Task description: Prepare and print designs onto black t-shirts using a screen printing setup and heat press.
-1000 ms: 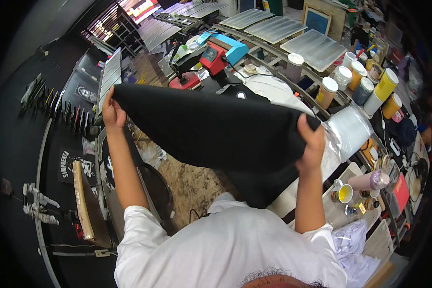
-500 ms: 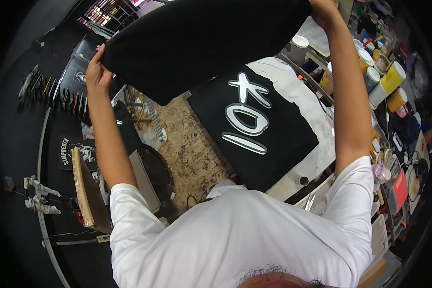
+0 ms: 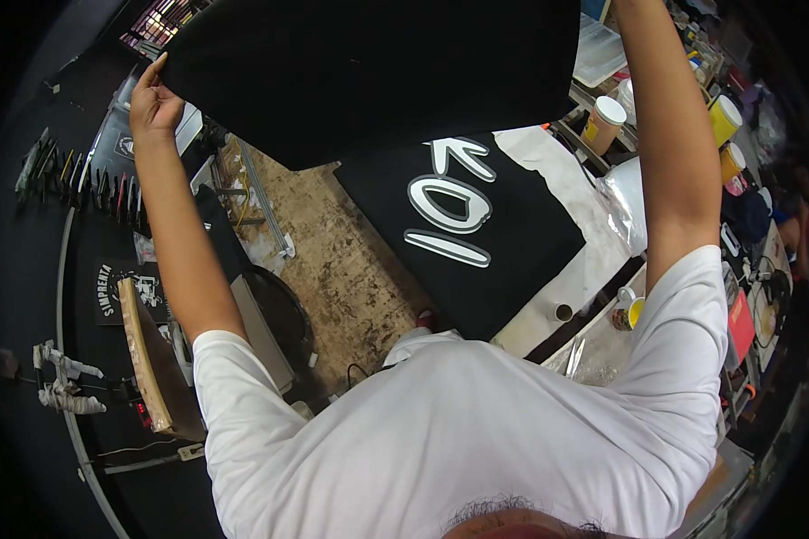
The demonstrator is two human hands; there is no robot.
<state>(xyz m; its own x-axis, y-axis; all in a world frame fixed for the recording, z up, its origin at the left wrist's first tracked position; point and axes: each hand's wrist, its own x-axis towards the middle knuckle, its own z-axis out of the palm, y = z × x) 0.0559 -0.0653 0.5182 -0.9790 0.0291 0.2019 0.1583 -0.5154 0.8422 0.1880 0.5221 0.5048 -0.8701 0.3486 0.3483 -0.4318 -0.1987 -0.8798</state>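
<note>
A large black cloth [image 3: 377,72] hangs spread between my raised arms at the top of the head view. My left hand [image 3: 157,103] grips its left edge, thumb pointing up. At the upper rim only the wrist end of my right hand [image 3: 636,7] shows; its fingers are cut off, but the cloth stays lifted on that side. Below lies another black cloth piece [image 3: 530,229], flat, with large white grey-edged figures [image 3: 449,205]. The raised cloth covers the far end of that print. Under the flat piece is a worn whitish board [image 3: 535,325].
Lidded tubs [image 3: 604,124] and yellow containers [image 3: 724,119] crowd the right side. A small metal tube [image 3: 560,313] and a yellow cup [image 3: 629,313] stand nearer. Left are a wooden-edged frame [image 3: 144,355] and a metal rail [image 3: 67,296]. Stained brown floor [image 3: 355,278] shows between.
My arms have spread apart and the raised cloth has widened. It now hides the far end of the print. My right hand has slipped almost out of view at the top.
</note>
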